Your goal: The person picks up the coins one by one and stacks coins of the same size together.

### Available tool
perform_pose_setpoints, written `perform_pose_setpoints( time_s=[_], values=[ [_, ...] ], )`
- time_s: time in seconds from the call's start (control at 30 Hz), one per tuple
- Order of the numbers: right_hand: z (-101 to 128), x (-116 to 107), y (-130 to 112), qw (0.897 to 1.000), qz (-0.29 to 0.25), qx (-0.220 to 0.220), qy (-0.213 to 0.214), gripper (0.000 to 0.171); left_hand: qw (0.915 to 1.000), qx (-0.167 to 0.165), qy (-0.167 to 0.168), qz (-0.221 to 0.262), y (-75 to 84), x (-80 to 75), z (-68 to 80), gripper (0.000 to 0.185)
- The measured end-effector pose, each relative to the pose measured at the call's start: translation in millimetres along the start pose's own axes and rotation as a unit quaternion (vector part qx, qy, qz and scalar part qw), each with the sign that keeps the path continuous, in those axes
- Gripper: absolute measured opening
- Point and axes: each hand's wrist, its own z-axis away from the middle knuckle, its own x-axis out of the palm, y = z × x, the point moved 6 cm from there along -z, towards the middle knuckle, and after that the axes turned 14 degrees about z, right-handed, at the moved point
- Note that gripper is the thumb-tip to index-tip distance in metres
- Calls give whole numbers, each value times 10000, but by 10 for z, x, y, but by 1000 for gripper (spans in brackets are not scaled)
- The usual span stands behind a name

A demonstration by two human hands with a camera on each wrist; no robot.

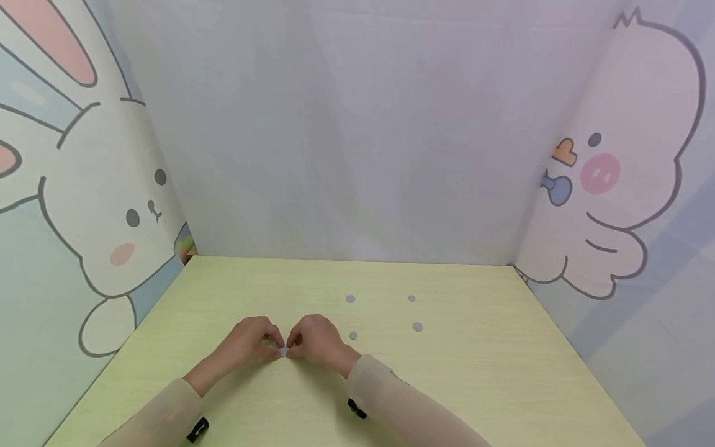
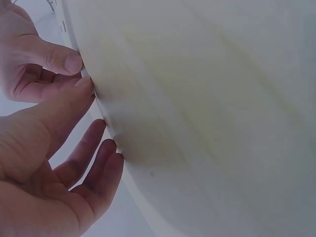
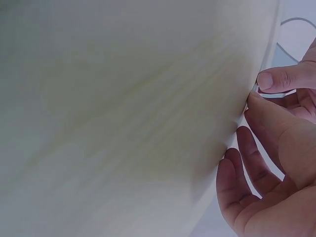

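Observation:
A small flat grey disc (image 1: 283,352) lies on the pale yellow table (image 1: 480,385), left of the middle in the head view. My left hand (image 1: 249,340) pinches its left side with thumb and forefinger. From the other side my right hand (image 1: 317,338) pinches it too, the two sets of fingertips almost meeting. In the left wrist view the other fingers of the left hand (image 2: 59,182) touch the tabletop, loosely bent. The right hand (image 3: 276,192) rests its fingertips on the table likewise in its own wrist view. Fingers mostly hide the disc there.
Several more grey discs lie farther right: one at the back (image 1: 350,298), one just beyond the right hand (image 1: 353,335), and others at the right (image 1: 418,326). A plain pale cloth (image 1: 357,136) hangs behind the table. Printed cartoon curtains (image 1: 625,198) flank both sides.

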Motion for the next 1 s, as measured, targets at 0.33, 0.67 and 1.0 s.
perform_pose_setpoints(
  time_s=[0.33,0.67,1.0],
  values=[
    [-3,5,0,10000,67,-13,-19,6,9999,-97,14,57,-3,6,0,14],
    [33,-33,12,9998,-86,-123,-104,5,9999,-103,28,13,-6,11,0,15],
    [71,-172,180,9997,-212,-99,33,9,9995,-292,22,125,-1,10,1,13]
  ],
)
